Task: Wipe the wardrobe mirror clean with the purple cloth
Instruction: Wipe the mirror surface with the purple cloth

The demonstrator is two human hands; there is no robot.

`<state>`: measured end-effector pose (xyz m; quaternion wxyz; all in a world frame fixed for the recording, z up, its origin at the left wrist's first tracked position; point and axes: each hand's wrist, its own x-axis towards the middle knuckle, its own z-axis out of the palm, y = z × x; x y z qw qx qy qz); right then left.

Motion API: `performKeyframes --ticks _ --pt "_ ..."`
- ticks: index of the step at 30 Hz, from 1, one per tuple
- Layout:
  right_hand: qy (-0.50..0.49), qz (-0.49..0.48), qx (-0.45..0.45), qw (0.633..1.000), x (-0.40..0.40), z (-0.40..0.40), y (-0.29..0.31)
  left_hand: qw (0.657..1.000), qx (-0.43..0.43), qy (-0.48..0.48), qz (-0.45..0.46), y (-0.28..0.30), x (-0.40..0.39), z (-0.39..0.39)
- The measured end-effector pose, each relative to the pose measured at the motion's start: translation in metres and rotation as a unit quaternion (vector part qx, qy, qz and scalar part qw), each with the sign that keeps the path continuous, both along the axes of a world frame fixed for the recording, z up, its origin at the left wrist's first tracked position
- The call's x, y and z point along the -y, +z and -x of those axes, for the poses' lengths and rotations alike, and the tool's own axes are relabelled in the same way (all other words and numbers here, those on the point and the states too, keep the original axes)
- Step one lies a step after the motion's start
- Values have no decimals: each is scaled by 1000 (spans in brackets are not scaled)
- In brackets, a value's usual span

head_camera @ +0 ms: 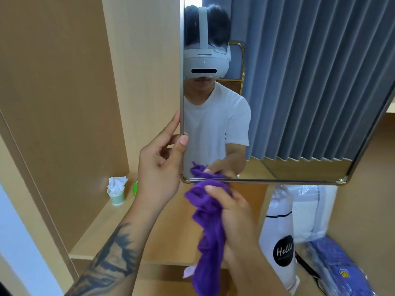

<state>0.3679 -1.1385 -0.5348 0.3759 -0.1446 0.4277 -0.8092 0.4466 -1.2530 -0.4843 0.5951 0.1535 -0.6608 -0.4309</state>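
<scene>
A: Where is the purple cloth (206, 227) right now?

B: Bunched in the right hand (233, 218), whose fingers are curled round it. The top of the wad touches the bottom rim of the mirror (299, 92), near its lower left corner. The rest hangs down past the wrist.

A: So which way does it run?

B: Its long axis is close to vertical: the bunched end points up at the mirror's bottom edge, and the loose tail drops toward the bottom of the view, leaning a little to the left.

A: And the left hand (160, 165)?

B: It grips the mirror's left edge just above that same corner. The thumb lies on the glass side, and the fingers wrap behind the frame. The forearm is tattooed.

A: How does the mirror itself sit?

B: It is a tall panel with a thin metal frame and rounded brass-coloured corners. Its long axis is upright. It reflects a person in a white T-shirt wearing a white headset, with grey-blue curtains behind.

A: Anything else around?

B: On the wooden shelf (100, 229) to the left stands a paper cup (116, 196) stuffed with crumpled tissue, a small green thing just beside it. Below the mirror's right corner is a white bag (282, 238) with a black round label, and blue plastic-wrapped packages (342, 268) lie near it.
</scene>
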Motion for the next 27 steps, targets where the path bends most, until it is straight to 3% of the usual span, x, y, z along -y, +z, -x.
performKeyframes --ticks 3,5,12,18,23,27 --pt "-100 36 64 992 -20 31 0 1000 -10 -8 -2 -1 -3 0" --pt "-131 28 42 990 -32 38 4 1000 -14 -5 7 0 -6 -1" --pt "-86 -23 -18 996 -27 20 0 1000 -13 5 19 -2 -8 1" --pt "-155 -23 2 988 -55 40 4 999 -24 0 22 -6 -9 3" --pt "-143 -23 -7 989 -62 40 0 999 -40 21 28 -4 -15 6" --pt "-192 -67 -7 979 -82 62 -1 998 -33 18 40 -4 -15 1"
